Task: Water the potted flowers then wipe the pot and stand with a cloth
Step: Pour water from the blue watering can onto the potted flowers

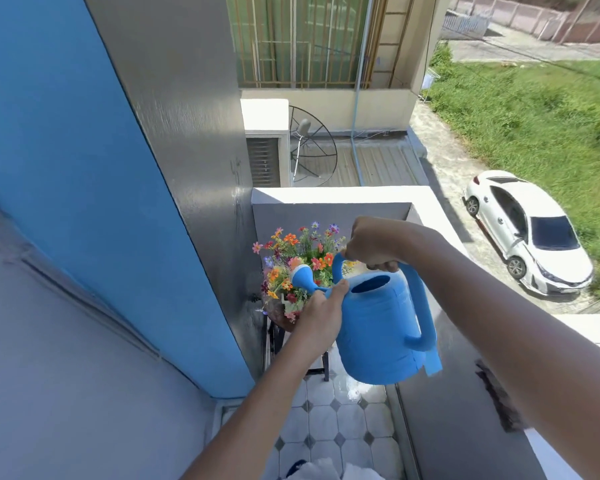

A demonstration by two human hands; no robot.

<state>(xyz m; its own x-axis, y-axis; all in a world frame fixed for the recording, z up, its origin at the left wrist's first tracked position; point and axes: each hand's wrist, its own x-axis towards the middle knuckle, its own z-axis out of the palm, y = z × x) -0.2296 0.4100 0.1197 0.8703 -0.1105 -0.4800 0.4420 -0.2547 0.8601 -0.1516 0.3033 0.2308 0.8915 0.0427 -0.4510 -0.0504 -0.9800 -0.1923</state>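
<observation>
White cloth [329, 471] is seen at the bottom edge, over the tiled floor [340, 424]. Further up, the can [378, 327] is steadied at its spout base by the left hand [321, 317], fingers curled around it. The flowers [298, 268] are set on a dark stand [274, 341] behind the rose. The top handle is gripped by the right hand [373, 247].

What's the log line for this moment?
phase: watering | right hand: grips watering can handle | left hand: steadies spout | rose over flowers
</observation>
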